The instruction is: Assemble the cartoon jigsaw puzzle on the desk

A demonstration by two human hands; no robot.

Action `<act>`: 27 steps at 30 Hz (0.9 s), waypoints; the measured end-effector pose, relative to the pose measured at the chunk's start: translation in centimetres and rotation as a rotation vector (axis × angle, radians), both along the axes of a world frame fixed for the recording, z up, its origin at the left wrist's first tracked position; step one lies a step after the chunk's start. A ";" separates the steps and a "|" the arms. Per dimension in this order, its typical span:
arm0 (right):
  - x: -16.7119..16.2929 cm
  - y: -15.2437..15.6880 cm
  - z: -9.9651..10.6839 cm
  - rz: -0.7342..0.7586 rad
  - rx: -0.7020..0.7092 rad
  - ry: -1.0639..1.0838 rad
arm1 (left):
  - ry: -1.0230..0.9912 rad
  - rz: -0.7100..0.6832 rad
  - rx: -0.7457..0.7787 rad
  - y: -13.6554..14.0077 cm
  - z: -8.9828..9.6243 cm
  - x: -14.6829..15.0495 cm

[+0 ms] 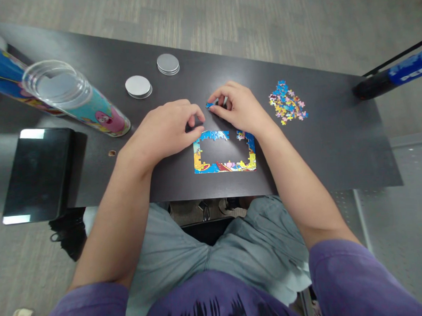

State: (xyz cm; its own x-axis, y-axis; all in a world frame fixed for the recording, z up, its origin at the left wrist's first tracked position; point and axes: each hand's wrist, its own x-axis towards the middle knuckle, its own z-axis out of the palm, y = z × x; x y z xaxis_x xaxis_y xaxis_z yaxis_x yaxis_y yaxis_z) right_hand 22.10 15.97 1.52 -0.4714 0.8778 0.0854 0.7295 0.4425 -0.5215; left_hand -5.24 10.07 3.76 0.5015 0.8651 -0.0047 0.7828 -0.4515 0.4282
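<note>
Just outside the left hand [170, 129], passage is blocked by a tall canister [106, 118], backed by a second canister [8, 72]. Beyond that hand, two low disc stacks, the nearer one [138, 85] and the farther one [168, 62], have to be cleared from above. Between both hands only a narrow gap is left, partly filled by the blue piece [209, 105] pinched in the right hand [237, 107]. Ahead of the right hand, open counter [251, 75] is offered right to the far edge; out to its right, a bare lane is ended by the heap of loose pieces [289, 104], and far past that the corner is occupied by a bottle [407, 68].
</note>
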 end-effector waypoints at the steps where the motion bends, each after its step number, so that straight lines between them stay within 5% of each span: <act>1: 0.2 0.1 0.1 -0.009 -0.019 0.004 | 0.000 -0.003 -0.004 0.0 0.0 0.0; 10: 4.2 0.0 1.6 -0.009 -0.121 0.049 | 0.010 -0.022 -0.027 0.1 0.1 0.0; 18: 4.4 -0.4 2.0 -0.045 -0.154 0.074 | 0.001 -0.035 -0.050 0.1 0.3 -0.1; 27: 5.0 -1.3 3.9 0.005 -0.463 0.315 | -0.029 -0.051 -0.085 0.2 0.0 -0.3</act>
